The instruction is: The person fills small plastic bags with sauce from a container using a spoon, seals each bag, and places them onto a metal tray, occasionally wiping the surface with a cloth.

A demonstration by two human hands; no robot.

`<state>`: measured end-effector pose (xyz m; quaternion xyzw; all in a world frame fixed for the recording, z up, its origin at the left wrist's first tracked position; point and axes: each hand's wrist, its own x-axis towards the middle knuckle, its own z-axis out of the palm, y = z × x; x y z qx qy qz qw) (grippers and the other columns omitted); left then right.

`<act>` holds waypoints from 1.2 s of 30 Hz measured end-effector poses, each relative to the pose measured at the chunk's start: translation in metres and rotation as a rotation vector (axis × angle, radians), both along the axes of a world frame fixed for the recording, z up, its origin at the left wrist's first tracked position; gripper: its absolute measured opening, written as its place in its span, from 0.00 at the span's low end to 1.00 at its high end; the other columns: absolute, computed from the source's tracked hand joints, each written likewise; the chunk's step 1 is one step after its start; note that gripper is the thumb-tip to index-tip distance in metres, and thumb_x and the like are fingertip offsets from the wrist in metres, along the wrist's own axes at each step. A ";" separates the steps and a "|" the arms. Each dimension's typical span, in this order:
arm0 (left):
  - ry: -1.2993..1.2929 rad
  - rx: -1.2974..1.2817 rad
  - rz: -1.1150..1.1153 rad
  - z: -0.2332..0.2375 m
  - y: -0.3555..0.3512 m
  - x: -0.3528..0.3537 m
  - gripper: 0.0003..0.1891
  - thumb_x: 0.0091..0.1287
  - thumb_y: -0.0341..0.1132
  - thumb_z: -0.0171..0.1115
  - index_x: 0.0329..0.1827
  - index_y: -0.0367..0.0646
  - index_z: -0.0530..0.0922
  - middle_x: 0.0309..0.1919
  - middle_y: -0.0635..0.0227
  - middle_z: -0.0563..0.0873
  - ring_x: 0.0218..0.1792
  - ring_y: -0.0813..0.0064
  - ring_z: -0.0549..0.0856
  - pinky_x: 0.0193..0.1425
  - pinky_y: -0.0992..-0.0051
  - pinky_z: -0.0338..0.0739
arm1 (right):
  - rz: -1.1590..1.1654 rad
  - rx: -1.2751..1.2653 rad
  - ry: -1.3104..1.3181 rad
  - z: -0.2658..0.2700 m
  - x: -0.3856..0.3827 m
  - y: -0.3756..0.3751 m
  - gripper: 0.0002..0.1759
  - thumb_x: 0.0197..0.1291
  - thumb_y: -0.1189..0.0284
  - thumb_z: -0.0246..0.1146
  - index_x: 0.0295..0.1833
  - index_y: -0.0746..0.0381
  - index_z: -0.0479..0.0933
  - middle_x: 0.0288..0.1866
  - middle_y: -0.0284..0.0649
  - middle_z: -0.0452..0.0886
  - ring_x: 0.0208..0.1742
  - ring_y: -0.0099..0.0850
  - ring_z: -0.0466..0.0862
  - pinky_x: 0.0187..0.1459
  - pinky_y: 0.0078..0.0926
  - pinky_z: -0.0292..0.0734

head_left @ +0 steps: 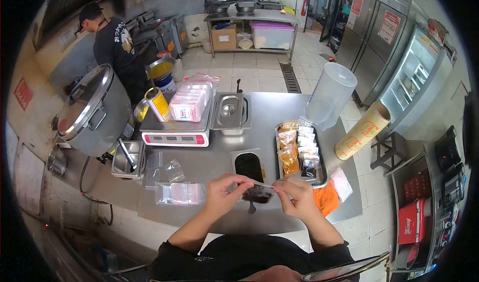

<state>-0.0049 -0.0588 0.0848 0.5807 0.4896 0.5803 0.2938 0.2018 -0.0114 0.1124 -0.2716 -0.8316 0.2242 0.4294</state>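
Head view: we see the left fingers (239,179) and the right fingers (287,184) both closed, thumb against forefinger, pinching opposite ends of the upper edge of one small clear bag (259,194). That edge is the relation we judge to matter most: it runs side to side, nearly level, straight from one set of fingers to the other, so neither set is nearer. The bag's body, with a dark filling, hangs below this line, between the fingers, above the metal desk (269,223). Whether its mouth is sealed we cannot tell. Just beyond the fingers, we see a metal pan (233,164) with dark contents, its near end partly hidden. Ahead of the right fingers, and nearer to them than to the left, a tray (322,158) bears filled bags (288,160), its long side running away from us. Left of the left fingers lie flat bags (180,194); right of the right fingers, an orange cloth (325,199).
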 end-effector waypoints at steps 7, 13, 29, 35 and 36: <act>0.171 0.198 -0.020 0.017 0.002 0.020 0.04 0.55 0.25 0.70 0.32 0.40 0.84 0.29 0.66 0.87 0.30 0.72 0.86 0.40 0.73 0.76 | -0.023 -0.003 0.087 -0.008 0.009 -0.005 0.06 0.47 0.82 0.66 0.34 0.65 0.79 0.31 0.44 0.81 0.30 0.39 0.82 0.32 0.28 0.77; 0.263 0.240 -0.061 0.020 0.006 0.035 0.04 0.52 0.25 0.70 0.30 0.41 0.84 0.27 0.67 0.86 0.29 0.71 0.85 0.38 0.74 0.74 | -0.025 -0.039 0.143 -0.006 0.017 -0.009 0.08 0.47 0.84 0.64 0.35 0.64 0.79 0.31 0.42 0.81 0.30 0.39 0.82 0.32 0.28 0.77; 0.606 0.351 -0.323 0.020 0.038 0.042 0.06 0.47 0.24 0.62 0.25 0.43 0.74 0.21 0.66 0.72 0.24 0.65 0.75 0.28 0.70 0.70 | -0.245 -0.142 -0.017 -0.021 0.114 -0.004 0.05 0.47 0.81 0.65 0.33 0.65 0.78 0.33 0.42 0.82 0.34 0.39 0.83 0.37 0.29 0.78; 0.680 0.437 -0.314 0.013 0.049 0.075 0.07 0.49 0.28 0.67 0.26 0.44 0.75 0.26 0.69 0.77 0.28 0.67 0.77 0.32 0.73 0.72 | -0.046 -0.039 -0.069 -0.013 0.079 0.027 0.08 0.48 0.80 0.65 0.37 0.63 0.81 0.38 0.42 0.83 0.40 0.41 0.83 0.49 0.37 0.77; 0.683 0.427 -0.305 0.011 0.047 0.068 0.07 0.49 0.28 0.67 0.26 0.44 0.75 0.26 0.69 0.77 0.28 0.67 0.77 0.32 0.73 0.72 | 0.063 -0.048 -0.207 -0.026 0.079 0.038 0.10 0.48 0.80 0.64 0.39 0.62 0.81 0.39 0.43 0.83 0.41 0.41 0.83 0.50 0.39 0.77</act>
